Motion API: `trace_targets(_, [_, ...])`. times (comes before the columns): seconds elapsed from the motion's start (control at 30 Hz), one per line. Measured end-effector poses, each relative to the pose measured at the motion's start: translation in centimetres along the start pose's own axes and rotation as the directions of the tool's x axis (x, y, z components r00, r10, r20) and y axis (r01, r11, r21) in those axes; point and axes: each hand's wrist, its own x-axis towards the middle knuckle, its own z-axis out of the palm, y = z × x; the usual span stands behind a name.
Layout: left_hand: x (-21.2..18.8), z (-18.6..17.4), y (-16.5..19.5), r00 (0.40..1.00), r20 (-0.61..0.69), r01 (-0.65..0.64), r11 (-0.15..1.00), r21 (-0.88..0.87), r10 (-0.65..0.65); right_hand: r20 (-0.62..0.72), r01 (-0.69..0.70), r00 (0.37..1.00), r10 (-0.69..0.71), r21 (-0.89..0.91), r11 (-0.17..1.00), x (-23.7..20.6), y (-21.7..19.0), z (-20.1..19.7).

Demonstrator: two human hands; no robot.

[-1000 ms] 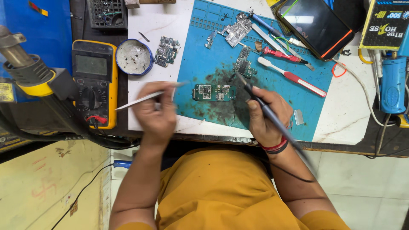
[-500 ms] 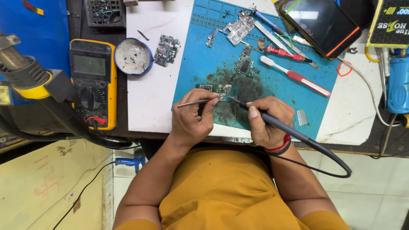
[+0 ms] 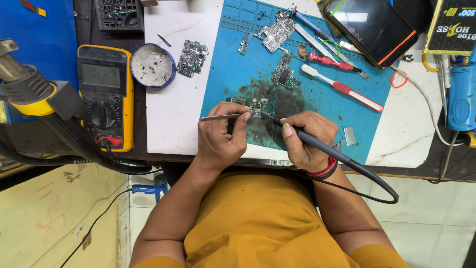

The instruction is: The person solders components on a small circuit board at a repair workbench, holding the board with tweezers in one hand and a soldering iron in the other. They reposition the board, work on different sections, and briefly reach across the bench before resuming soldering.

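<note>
At the centre of the frame, on the sooty patch of the blue work mat (image 3: 317, 124), lies a small green circuit board (image 3: 254, 105) — the piece being worked. The left hand (image 3: 220, 139) is closed around a pair of metal tweezers (image 3: 223, 117), its tips resting at the board's lower edge. The right hand (image 3: 305, 139) is wrapped in a pen grip around a dark soldering iron (image 3: 317, 144), whose tip meets the board from the right; its cable loops away toward the lower right.

To do this well, I judge both wrists should rest on the mat edge, the tweezers pinning the board so it cannot slide, and the iron touching only the one joint, briefly — long heat would likely lift a pad.

Counted outward: one board under the hands, and four more loose boards — three on the mat above (image 3: 283, 69), one on the white sheet (image 3: 192, 57). One red-and-white toothbrush (image 3: 347, 90) and one red-handled screwdriver (image 3: 327, 61) in the upper right part, beside one dark phone (image 3: 372, 27). One round tin (image 3: 152, 64) in the upper left, one yellow multimeter (image 3: 105, 94) left of it, one hot-air gun (image 3: 25, 89) at the far left.
</note>
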Motion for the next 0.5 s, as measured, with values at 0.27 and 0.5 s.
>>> trace_targets(0.27, [-0.02,0.0,-0.13,1.0,-0.009,-0.024,1.0,0.018,0.024,0.003,0.017,1.0,-0.017,0.004,1.0,0.06,0.02,0.04])
trace_targets(0.5, [0.01,0.05,-0.19,0.999,-0.006,-0.035,0.999,0.02,0.035,0.006,0.031,0.999,-0.031,0.02,0.999,0.03,0.03,-0.06])
